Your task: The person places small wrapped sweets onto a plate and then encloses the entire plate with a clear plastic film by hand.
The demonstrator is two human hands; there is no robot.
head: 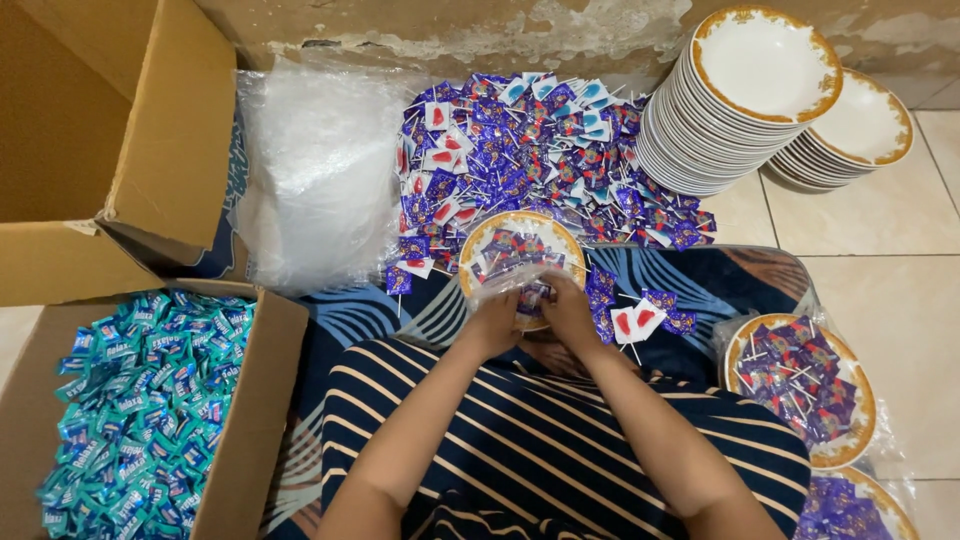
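Note:
A gold-rimmed white plate (478,240) filled with purple-wrapped lollipops sits in a clear plastic bag in front of me on my lap. My left hand (493,322) and my right hand (570,312) meet at the plate's near edge, both pinching the gathered plastic of the bag (532,296). A big heap of purple and white lollipops (530,150) lies on the floor just beyond the plate. A few loose lollipops (640,320) rest to the right of my right hand.
Two stacks of gold-rimmed plates (745,100) stand at the back right. Bagged filled plates (805,385) lie at my right. A pile of clear plastic bags (315,170) is at the back left. A cardboard box of teal candies (140,400) sits at my left, an open box (90,140) behind it.

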